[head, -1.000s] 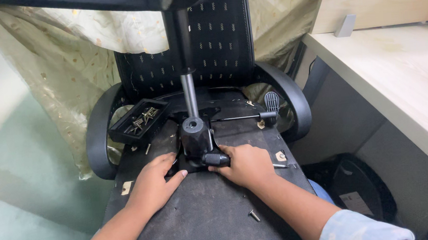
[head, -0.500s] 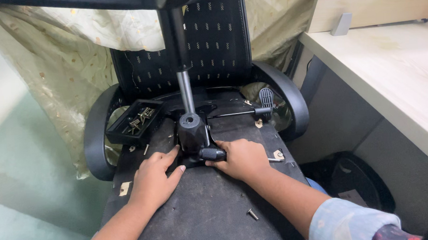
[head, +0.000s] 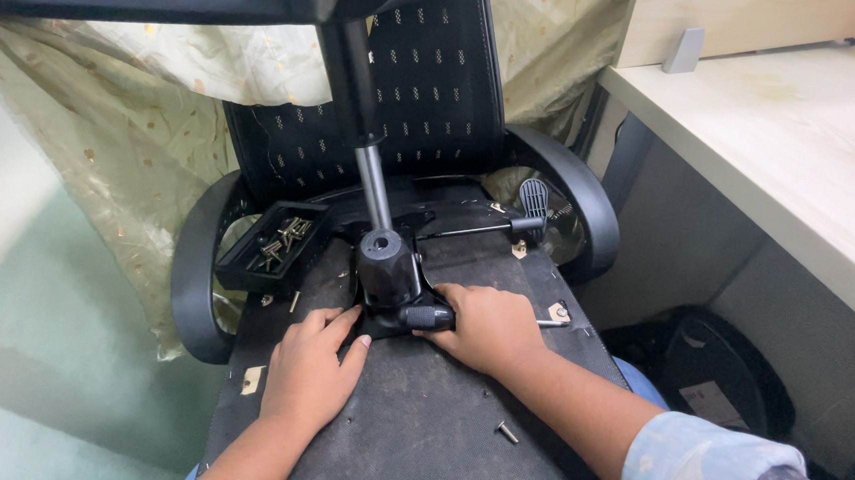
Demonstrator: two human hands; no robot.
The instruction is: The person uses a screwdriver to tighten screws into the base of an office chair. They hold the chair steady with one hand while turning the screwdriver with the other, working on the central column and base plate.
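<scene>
An office chair lies with the underside of its seat (head: 411, 432) facing up. A black tilt mechanism (head: 388, 273) sits on the seat, and a metal gas cylinder (head: 373, 184) rises from it. My left hand (head: 306, 371) lies flat on the seat, fingers spread, fingertips touching the mechanism's left edge. My right hand (head: 489, 331) is curled against the mechanism's right side, gripping its short black lever knob (head: 427, 317).
A black tray of screws (head: 272, 246) rests on the seat's far left corner. A long lever with a ribbed paddle (head: 534, 200) points right. Loose screws (head: 506, 432) lie on the seat. Armrests (head: 194, 276) flank it. A pale desk (head: 803, 154) stands at right, with cloth behind.
Both hands stay on the mechanism. The view has shifted a little, and my left fingertips have closed in slightly on the mechanism's edge.
</scene>
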